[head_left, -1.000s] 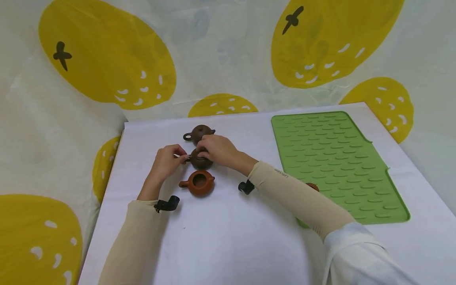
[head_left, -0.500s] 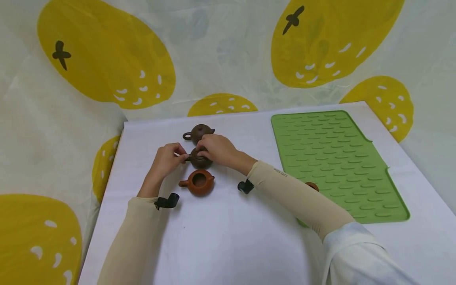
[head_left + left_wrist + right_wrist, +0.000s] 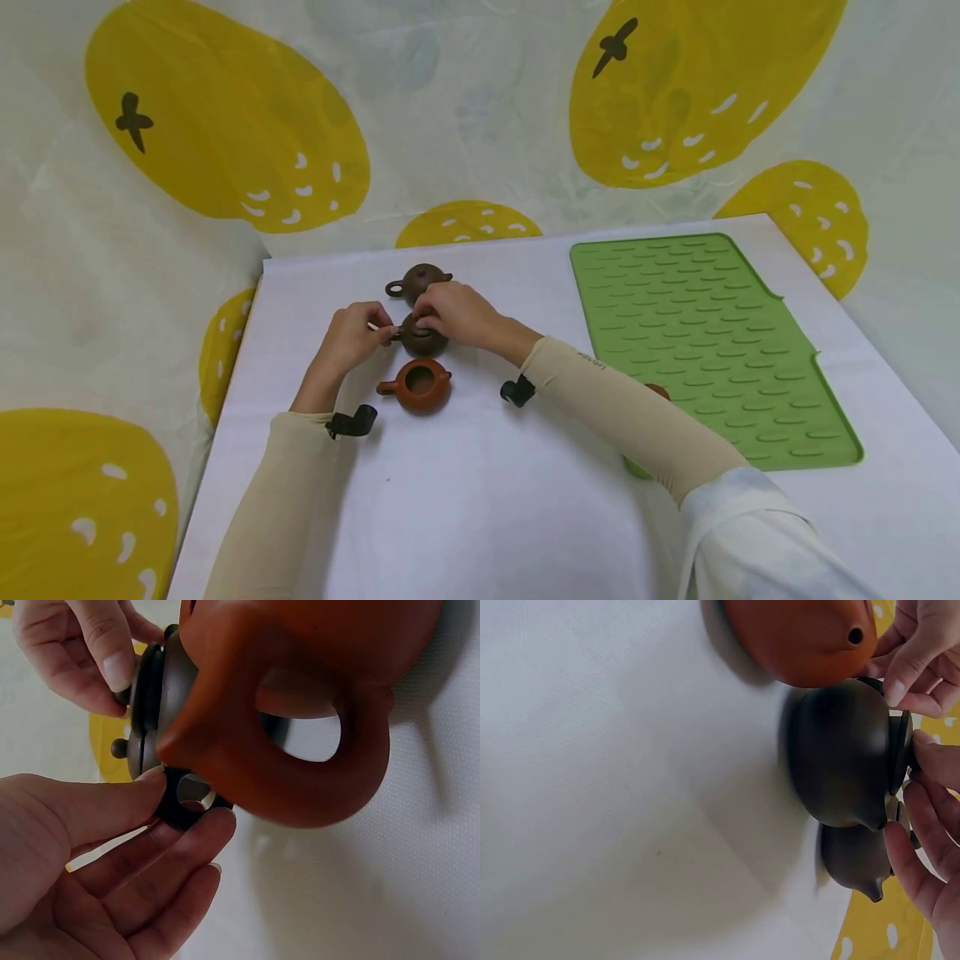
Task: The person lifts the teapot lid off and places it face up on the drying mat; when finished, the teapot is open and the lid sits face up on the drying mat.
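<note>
Between my hands a dark brown teapot (image 3: 427, 344) stands on the white-covered table. My left hand (image 3: 351, 340) pinches its handle (image 3: 178, 810) between thumb and fingers. From the right side, my right hand (image 3: 461, 315) holds the knob of its lid (image 3: 903, 754). The lid lies at the pot's mouth; a narrow gap shows along its edge in the right wrist view, and I cannot tell whether it is fully seated. Nearer to me stands an orange-brown teapot (image 3: 435, 403) with an uncovered mouth. Behind the held pot is another dark teapot (image 3: 417, 280), its lid on, partly covered by my right hand.
A green ridged mat (image 3: 705, 333) lies on the right of the table. On it a small reddish-brown round piece (image 3: 658, 390) shows partly from behind my right forearm. A fabric backdrop (image 3: 480, 108) with yellow fruit prints rises behind the table.
Both hands stay on the same dark teapot, with hardly any movement. My right fingers shift very slightly at the lid. The other teapots stay where they were.
</note>
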`<state>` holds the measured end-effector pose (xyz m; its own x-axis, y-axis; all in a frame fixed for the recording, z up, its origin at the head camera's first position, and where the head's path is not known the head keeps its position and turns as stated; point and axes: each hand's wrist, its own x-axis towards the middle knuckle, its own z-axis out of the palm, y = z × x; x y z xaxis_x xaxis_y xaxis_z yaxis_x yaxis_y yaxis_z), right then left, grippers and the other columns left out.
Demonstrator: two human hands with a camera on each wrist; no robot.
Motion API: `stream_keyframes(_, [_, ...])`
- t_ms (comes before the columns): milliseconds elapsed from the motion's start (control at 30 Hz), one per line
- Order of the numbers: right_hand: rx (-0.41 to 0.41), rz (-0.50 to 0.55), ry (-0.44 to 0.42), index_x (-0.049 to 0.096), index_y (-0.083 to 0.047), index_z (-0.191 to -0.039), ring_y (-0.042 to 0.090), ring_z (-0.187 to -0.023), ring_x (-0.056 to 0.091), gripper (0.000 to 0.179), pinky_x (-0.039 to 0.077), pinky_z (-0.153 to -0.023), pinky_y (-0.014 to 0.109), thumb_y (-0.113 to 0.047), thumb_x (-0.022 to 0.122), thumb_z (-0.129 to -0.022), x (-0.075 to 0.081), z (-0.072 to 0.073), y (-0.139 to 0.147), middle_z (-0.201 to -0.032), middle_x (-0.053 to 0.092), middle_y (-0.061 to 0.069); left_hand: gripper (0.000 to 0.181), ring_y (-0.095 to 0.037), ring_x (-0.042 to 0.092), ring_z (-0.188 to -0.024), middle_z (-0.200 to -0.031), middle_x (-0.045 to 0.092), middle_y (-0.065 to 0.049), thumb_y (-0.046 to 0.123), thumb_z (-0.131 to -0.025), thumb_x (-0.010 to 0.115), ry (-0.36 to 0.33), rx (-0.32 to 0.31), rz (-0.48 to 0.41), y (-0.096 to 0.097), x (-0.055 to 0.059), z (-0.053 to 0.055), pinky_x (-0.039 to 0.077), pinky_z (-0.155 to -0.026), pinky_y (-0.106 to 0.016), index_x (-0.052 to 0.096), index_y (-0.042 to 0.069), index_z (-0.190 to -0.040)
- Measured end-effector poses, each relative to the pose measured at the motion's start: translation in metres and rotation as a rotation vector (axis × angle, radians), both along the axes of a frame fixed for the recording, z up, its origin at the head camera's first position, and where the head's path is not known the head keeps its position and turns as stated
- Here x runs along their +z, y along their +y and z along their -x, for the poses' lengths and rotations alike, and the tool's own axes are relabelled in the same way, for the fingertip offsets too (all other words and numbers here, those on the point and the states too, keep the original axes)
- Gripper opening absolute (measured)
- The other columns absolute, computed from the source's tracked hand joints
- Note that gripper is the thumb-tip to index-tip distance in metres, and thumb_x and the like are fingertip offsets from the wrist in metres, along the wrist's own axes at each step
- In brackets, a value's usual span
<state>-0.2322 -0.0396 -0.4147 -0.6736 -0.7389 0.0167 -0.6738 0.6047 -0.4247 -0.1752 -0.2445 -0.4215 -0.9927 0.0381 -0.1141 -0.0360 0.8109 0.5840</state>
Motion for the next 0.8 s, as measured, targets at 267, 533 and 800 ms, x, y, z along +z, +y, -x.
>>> stream_keyframes(267, [-0.019, 0.084, -0.068, 0.077, -0.015, -0.114, 0.017, -0.100, 0.065, 0.021, 0.053, -0.093, 0.034, -0.025, 0.071, -0.096, 0.005, 0.002, 0.010, -0.108, 0.074, 0.001, 0.008, -0.025, 0.072, -0.083, -0.101, 0.078, -0.017, 0.013, -0.094, 0.072, -0.015, 0.016, 0.004, 0.001, -0.001, -0.001, 0.046, -0.066, -0.026, 0.071, 0.006, -0.093])
stream_keyframes(533, [-0.041, 0.207, -0.083, 0.077, -0.013, -0.112, 0.016, -0.094, 0.066, 0.020, 0.054, -0.084, 0.030, -0.022, 0.073, -0.095, 0.009, 0.004, 0.038, -0.105, 0.075, 0.002, 0.010, -0.026, 0.074, -0.081, -0.099, 0.077, -0.017, 0.014, -0.093, 0.073, 0.006, 0.007, -0.001, 0.001, 0.000, -0.002, 0.044, -0.062, -0.026, 0.072, 0.004, -0.092])
stream_keyframes(800, [-0.105, 0.252, -0.057, 0.077, -0.012, -0.111, 0.018, -0.092, 0.070, 0.019, 0.056, -0.083, 0.034, -0.020, 0.074, -0.094, 0.014, 0.007, 0.084, -0.104, 0.077, 0.004, 0.010, -0.026, 0.074, -0.082, -0.099, 0.077, -0.017, 0.013, -0.093, 0.073, 0.006, 0.009, -0.007, 0.002, 0.000, -0.002, 0.045, -0.061, -0.026, 0.072, 0.004, -0.092])
